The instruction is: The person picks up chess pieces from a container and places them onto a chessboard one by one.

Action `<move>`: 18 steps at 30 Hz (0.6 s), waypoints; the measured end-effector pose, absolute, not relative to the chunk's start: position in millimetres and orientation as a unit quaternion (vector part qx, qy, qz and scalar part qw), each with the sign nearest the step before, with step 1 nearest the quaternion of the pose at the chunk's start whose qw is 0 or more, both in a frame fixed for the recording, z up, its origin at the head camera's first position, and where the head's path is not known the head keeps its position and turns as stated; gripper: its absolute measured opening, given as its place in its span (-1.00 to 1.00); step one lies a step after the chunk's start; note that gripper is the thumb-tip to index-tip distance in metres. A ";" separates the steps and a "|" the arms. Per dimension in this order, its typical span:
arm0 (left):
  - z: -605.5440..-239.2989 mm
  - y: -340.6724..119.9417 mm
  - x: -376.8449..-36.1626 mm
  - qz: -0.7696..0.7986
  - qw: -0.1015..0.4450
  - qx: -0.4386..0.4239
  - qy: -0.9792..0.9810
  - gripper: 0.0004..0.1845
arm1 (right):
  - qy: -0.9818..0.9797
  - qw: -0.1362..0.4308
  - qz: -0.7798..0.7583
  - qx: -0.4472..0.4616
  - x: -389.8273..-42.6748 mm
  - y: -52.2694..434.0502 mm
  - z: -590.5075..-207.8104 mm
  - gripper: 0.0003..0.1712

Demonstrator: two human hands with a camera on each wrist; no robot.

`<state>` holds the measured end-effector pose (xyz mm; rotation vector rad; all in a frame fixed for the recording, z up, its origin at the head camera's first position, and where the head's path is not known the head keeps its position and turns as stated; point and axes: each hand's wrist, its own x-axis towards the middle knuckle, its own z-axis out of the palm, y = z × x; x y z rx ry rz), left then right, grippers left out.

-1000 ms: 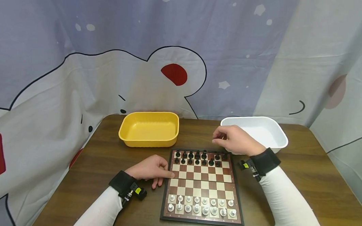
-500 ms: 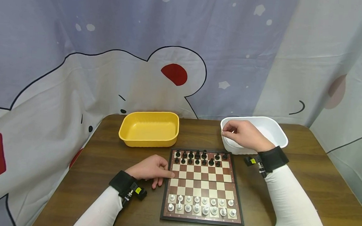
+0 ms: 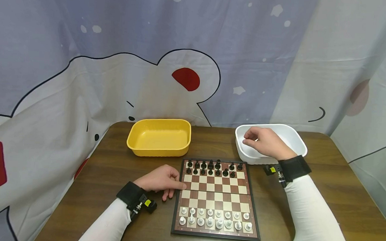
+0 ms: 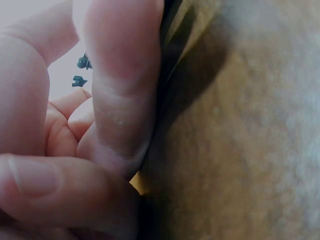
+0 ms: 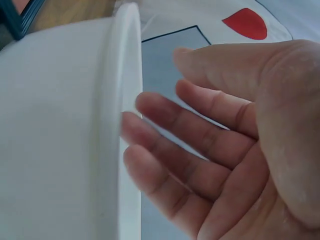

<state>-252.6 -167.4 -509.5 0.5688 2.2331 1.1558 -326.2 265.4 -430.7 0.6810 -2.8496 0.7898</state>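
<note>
A chessboard (image 3: 210, 194) lies on the table. Black chess pieces (image 3: 210, 165) stand in two rows at its far end, white chess pieces (image 3: 210, 221) in two rows at its near end. My left hand (image 3: 160, 180) rests beside the board, one straight digit touching its left edge. In the left wrist view, fingers (image 4: 122, 100) lie along the dark edge. Over the white basin (image 3: 290, 138) hangs my right hand (image 3: 265, 141), fingers bent loosely. The right wrist view shows thumb and fingers (image 5: 195, 130) apart beside the basin's rim, with nothing visible between them.
A yellow basin (image 3: 159, 138) stands at the back left of the brown wooden table (image 3: 134, 237). Behind the table hangs a printed curtain (image 3: 235, 64). Both wrists carry black straps (image 3: 293, 168) with small cameras.
My right hand has moved right, from above the board's far right corner to over the white basin, uncovering the black pieces there. My left hand and the board have stayed put.
</note>
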 end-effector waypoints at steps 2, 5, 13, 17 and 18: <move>-509.9 -168.0 -253.0 0.431 0.278 0.214 0.831 -0.46 | -0.941 0.044 0.252 0.220 -327.2 266.9 -431.6 -0.84; -511.4 -168.7 -253.9 0.433 0.279 0.215 0.830 -0.46 | -0.946 0.026 0.242 0.213 -328.9 269.1 -433.4 -0.85; -513.8 -168.8 -255.3 0.440 0.282 0.215 0.825 -0.48 | -0.955 -0.029 0.209 0.206 -333.5 276.1 -441.1 -0.81; -513.7 -168.8 -254.9 0.441 0.281 0.213 0.825 -0.47 | -0.955 -0.060 0.197 0.212 -333.2 278.4 -443.0 -0.77; -513.5 -168.8 -254.8 0.441 0.282 0.212 0.825 -0.47 | -0.955 -0.067 0.192 0.216 -333.1 278.9 -443.2 -0.78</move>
